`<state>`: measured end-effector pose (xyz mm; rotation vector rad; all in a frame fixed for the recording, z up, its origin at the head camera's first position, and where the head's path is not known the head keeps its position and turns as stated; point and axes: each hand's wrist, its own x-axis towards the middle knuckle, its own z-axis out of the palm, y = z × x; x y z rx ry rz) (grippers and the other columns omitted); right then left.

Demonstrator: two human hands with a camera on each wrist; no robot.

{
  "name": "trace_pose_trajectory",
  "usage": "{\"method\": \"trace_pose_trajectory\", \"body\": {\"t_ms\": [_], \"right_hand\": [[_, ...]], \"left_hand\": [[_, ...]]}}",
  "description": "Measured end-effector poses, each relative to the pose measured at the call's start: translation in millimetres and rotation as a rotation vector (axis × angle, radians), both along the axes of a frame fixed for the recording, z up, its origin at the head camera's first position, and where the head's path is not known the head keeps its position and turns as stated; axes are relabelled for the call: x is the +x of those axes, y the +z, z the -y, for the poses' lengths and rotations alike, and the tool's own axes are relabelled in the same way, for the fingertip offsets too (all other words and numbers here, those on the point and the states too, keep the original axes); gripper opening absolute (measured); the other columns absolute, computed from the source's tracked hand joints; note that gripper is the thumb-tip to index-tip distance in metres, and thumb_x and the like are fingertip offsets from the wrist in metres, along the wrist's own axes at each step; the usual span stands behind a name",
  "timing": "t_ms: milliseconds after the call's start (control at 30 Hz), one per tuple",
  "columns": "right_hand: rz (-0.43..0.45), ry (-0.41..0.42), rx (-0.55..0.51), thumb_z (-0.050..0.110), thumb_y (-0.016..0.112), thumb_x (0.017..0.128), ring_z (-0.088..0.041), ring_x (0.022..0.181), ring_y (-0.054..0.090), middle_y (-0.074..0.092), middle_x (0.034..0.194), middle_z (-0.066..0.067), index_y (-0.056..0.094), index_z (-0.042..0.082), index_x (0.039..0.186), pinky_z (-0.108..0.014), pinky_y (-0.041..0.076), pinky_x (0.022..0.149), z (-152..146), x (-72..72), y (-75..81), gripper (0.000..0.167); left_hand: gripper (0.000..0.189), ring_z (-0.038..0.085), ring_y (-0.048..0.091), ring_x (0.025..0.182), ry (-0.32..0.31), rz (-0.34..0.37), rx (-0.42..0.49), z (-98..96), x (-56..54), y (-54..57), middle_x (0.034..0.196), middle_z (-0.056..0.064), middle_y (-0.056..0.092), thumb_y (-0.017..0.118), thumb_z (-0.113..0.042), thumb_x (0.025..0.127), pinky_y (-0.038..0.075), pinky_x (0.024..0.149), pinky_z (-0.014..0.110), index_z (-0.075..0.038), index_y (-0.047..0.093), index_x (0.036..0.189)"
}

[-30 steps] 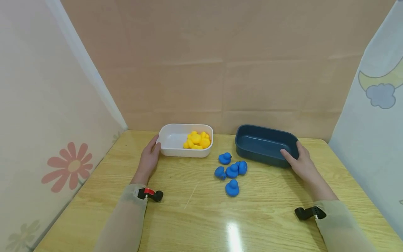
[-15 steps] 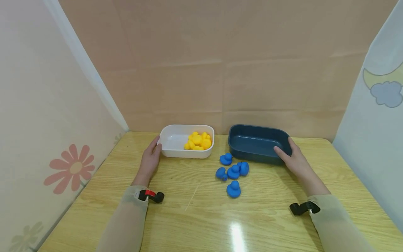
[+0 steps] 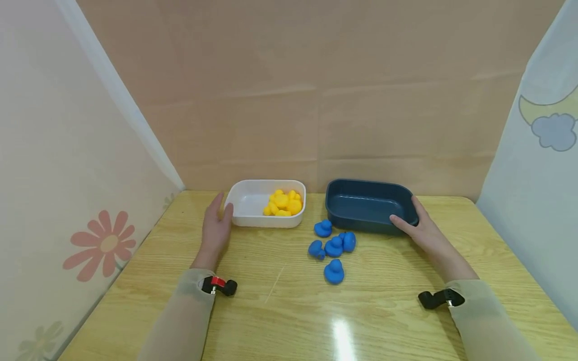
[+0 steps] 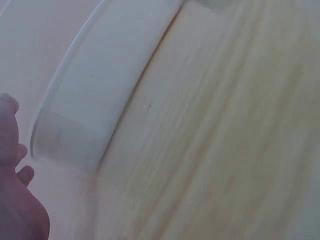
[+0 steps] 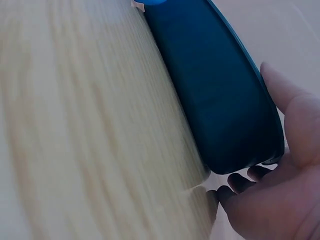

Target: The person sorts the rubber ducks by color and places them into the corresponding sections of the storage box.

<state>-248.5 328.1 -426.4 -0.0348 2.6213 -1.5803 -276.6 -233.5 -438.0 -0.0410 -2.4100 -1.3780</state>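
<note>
In the head view a white plastic box (image 3: 235, 219), holding several yellow rubber ducks (image 3: 282, 200) on its right side, stands at the table's back. My left hand (image 3: 217, 228) is beside its left end, thumb and fingers spread; the left wrist view shows the fingers apart from the box. To the right stands a dark blue box (image 3: 356, 221) with a bare inside. My right hand (image 3: 426, 233) holds its right end, thumb at the front rim, fingers around the end, partly hidden. Several blue rubber ducks (image 3: 334, 245) lie on the table between and in front of the boxes.
The wooden table (image 3: 271, 311) ends at a brown paper-like backdrop (image 3: 316, 125). A flower-printed curtain (image 3: 90, 165) borders the left side, and a printed sheet (image 3: 542, 200) the right.
The dark blue box has slid left and straightened slightly with my right hand on it. My left hand has let go of the white box's left end, its fingers now spread.
</note>
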Motion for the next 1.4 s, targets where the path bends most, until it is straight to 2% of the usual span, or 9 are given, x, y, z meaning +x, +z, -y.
{"method": "trace_pose_trajectory", "body": {"t_ms": [133, 267, 433, 700, 933, 1100, 1267, 1400], "right_hand": [[-0.001, -0.006, -0.01, 0.057, 0.066, 0.108, -0.05, 0.164, -0.021, -0.026, 0.181, -0.013, -0.022, 0.028, 0.174, -0.082, 0.002, 0.124, 3, -0.2, -1.3, 0.114], [-0.001, -0.014, -0.008, 0.057, 0.066, 0.108, -0.051, 0.163, -0.02, -0.026, 0.18, -0.015, -0.021, 0.028, 0.174, -0.082, 0.002, 0.124, 5, -1.2, -0.2, 0.114], [-0.011, -0.024, 0.001, 0.054, 0.066, 0.109, -0.052, 0.163, -0.018, -0.026, 0.18, -0.016, -0.022, 0.028, 0.174, -0.082, 0.003, 0.124, 4, -3.0, 0.0, 0.113], [-0.056, -0.01, -0.035, 0.05, 0.066, 0.11, -0.05, 0.163, -0.021, -0.026, 0.18, -0.016, -0.023, 0.026, 0.174, -0.08, -0.002, 0.125, 3, -3.8, -6.1, 0.112], [-0.039, -0.008, -0.053, 0.05, 0.065, 0.11, -0.049, 0.163, -0.023, -0.027, 0.18, -0.013, -0.024, 0.03, 0.173, -0.081, -0.002, 0.125, 0, -3.0, -9.2, 0.111], [-0.027, -0.011, -0.067, 0.048, 0.066, 0.111, -0.047, 0.163, -0.025, -0.027, 0.18, -0.012, -0.024, 0.032, 0.173, -0.08, -0.003, 0.125, -2, -1.9, -11.4, 0.111], [-0.035, -0.011, -0.079, 0.045, 0.068, 0.11, -0.046, 0.163, -0.024, -0.026, 0.18, -0.013, -0.023, 0.03, 0.173, -0.079, -0.004, 0.126, -3, -2.0, -12.4, 0.112], [-0.032, -0.013, -0.082, 0.045, 0.068, 0.11, -0.046, 0.163, -0.024, -0.026, 0.18, -0.013, -0.024, 0.03, 0.173, -0.079, -0.004, 0.126, -3, -2.2, -12.8, 0.112]], "left_hand": [[0.06, 0.039, 0.029, 0.163, -0.059, -0.098, -0.043, -21.0, 5.2, 14.9, 0.175, 0.018, 0.038, 0.053, -0.03, 0.118, 0.024, 0.133, 0.058, -0.003, 0.039, 0.17], [0.059, 0.038, 0.032, 0.162, -0.154, -0.146, -0.083, -46.9, 10.0, 30.2, 0.174, 0.015, 0.041, 0.057, -0.026, 0.117, 0.026, 0.132, 0.058, -0.003, 0.041, 0.169], [0.059, 0.038, 0.036, 0.161, -0.235, -0.194, -0.14, -77.2, 12.6, 41.0, 0.172, 0.015, 0.044, 0.061, -0.022, 0.115, 0.026, 0.132, 0.056, -0.001, 0.044, 0.167], [0.061, 0.036, 0.038, 0.16, -0.355, -0.165, -0.161, -117.9, 33.1, 51.1, 0.171, 0.015, 0.046, 0.064, -0.022, 0.114, 0.029, 0.132, 0.053, -0.003, 0.043, 0.168], [0.063, 0.033, 0.041, 0.159, -0.418, -0.137, -0.207, -148.9, 42.9, 48.2, 0.172, 0.012, 0.045, 0.067, -0.024, 0.113, 0.033, 0.13, 0.05, -0.006, 0.044, 0.169], [0.061, 0.03, 0.042, 0.159, -0.466, -0.062, -0.229, -168.5, 47.7, 44.4, 0.172, 0.01, 0.046, 0.067, -0.023, 0.113, 0.036, 0.129, 0.048, -0.008, 0.046, 0.168], [0.059, 0.028, 0.044, 0.158, -0.47, 0.021, -0.25, -183.4, 49.2, 37.3, 0.17, 0.007, 0.049, 0.067, -0.029, 0.113, 0.039, 0.127, 0.048, -0.012, 0.049, 0.167], [0.059, 0.03, 0.045, 0.157, -0.456, 0.034, -0.257, -191.9, 48.8, 32.8, 0.169, 0.009, 0.05, 0.068, -0.031, 0.113, 0.039, 0.128, 0.05, -0.011, 0.051, 0.165]]}}
